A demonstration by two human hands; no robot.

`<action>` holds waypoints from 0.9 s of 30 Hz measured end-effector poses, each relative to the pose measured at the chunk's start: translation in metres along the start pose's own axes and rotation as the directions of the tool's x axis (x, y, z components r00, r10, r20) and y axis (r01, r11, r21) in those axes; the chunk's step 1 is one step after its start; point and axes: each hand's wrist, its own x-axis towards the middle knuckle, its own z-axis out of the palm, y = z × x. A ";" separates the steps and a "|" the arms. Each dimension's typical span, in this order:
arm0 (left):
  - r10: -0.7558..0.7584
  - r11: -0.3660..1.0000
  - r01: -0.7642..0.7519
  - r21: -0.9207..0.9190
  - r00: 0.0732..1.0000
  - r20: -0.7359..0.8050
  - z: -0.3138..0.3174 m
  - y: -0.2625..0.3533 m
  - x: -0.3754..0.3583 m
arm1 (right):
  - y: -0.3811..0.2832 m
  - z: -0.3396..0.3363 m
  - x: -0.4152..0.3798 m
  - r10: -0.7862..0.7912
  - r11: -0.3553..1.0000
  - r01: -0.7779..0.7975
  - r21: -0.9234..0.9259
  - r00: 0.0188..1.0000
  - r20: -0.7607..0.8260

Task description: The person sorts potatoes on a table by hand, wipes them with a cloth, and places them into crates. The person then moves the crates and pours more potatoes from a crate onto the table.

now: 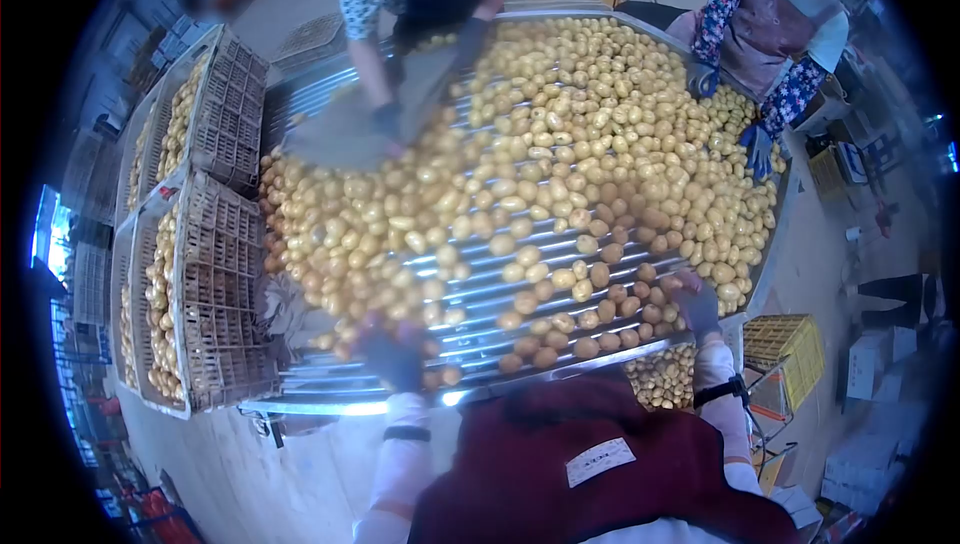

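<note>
A broad heap of small yellow-brown potatoes (600,124) covers much of a slatted metal sorting table (480,294). My left hand (392,352), in a grey glove, is over the near left part of the slats beside several potatoes. Motion smears its fingers, so their grip is hidden. At the near right edge, my right hand (696,304), also gloved, reaches in against the potatoes there with its fingers apart. Below the table edge, more potatoes (662,378) show near my right forearm.
Plastic crates (225,294) filled with potatoes stand stacked at the left. Across the table, one person (430,4) handles a grey sheet-like thing (345,129), blurred. Another person's gloved hands (760,149) touch the heap at far right. A yellow crate (785,354) stands at right.
</note>
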 end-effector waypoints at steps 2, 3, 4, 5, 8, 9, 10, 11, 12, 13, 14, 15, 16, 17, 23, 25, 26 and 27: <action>0.010 1.000 -0.011 0.005 0.988 0.153 0.002 0.048 -0.003 | 0.007 0.004 -0.008 -0.096 0.960 0.085 -0.267 0.995 -0.029; 0.090 0.996 -0.088 -0.016 0.981 0.173 0.011 0.070 -0.008 | -0.012 0.001 -0.009 -0.118 0.913 0.107 -0.393 0.993 -0.005; 0.169 0.986 -0.165 -0.039 0.967 0.191 0.020 0.093 -0.013 | -0.026 0.002 -0.009 -0.136 0.849 0.127 -0.513 0.991 0.019; 0.268 0.963 -0.248 -0.108 0.926 0.267 0.024 0.118 -0.016 | -0.030 0.005 -0.006 -0.108 0.851 0.098 -0.515 0.994 0.010; 0.483 0.870 -0.336 -0.360 0.728 0.487 -0.010 0.208 -0.017 | -0.053 0.016 -0.002 0.093 0.886 -0.093 -0.455 0.995 -0.021; 0.542 0.838 -0.390 -0.382 0.683 0.490 -0.014 0.224 -0.019 | -0.045 0.020 -0.001 -0.071 0.906 0.035 -0.421 0.995 -0.069; 0.584 0.795 -0.363 -0.486 0.676 0.450 -0.005 0.229 -0.023 | -0.026 0.022 -0.001 -0.232 0.904 0.168 -0.394 0.965 -0.120; 0.617 0.743 -0.327 -0.584 0.671 0.410 0.007 0.230 -0.029 | -0.005 0.017 -0.008 -0.381 0.878 0.298 -0.373 0.909 -0.169; 0.646 0.681 -0.289 -0.673 0.670 0.366 0.014 0.228 -0.033 | 0.016 0.008 -0.035 -0.388 0.876 0.225 -0.426 0.854 -0.347; 0.607 0.687 -0.204 -0.698 0.690 0.395 0.009 0.222 -0.029 | 0.047 -0.008 -0.068 -0.110 0.990 0.060 -0.126 0.889 -0.444; 0.567 0.685 -0.121 -0.718 0.707 0.422 -0.001 0.212 -0.020 | 0.075 -0.025 -0.102 0.207 0.958 -0.068 0.280 0.838 -0.505; 0.528 0.678 -0.038 -0.734 0.719 0.451 -0.008 0.200 -0.012 | 0.103 -0.042 -0.135 0.476 0.794 -0.098 0.600 0.714 -0.514; 0.420 0.700 -0.015 -0.714 0.817 0.394 -0.009 0.183 -0.010 | 0.155 -0.057 -0.173 0.610 0.788 -0.306 0.535 0.511 -0.606; 0.426 0.725 -0.103 -0.681 0.844 0.326 0.000 0.155 0.007 | 0.188 -0.070 -0.206 0.686 0.722 -0.438 0.535 0.357 -0.634; 0.083 0.777 -0.096 -0.622 0.995 -0.050 0.006 -0.016 0.092 | 0.255 -0.117 -0.320 0.804 0.331 -0.899 0.286 0.110 -0.585; 0.166 0.974 -0.202 -0.102 0.945 -0.282 -0.007 -0.036 0.127 | 0.249 -0.107 -0.309 0.760 0.279 -0.956 0.091 0.162 -0.630; 0.147 0.988 -0.155 -0.003 0.944 -0.294 0.002 -0.055 0.139 | 0.239 -0.094 -0.290 0.667 0.338 -0.941 -0.022 0.256 -0.700; 0.127 0.990 -0.102 0.095 0.942 -0.310 0.013 -0.070 0.147 | 0.224 -0.074 -0.263 0.521 0.460 -0.877 -0.137 0.392 -0.758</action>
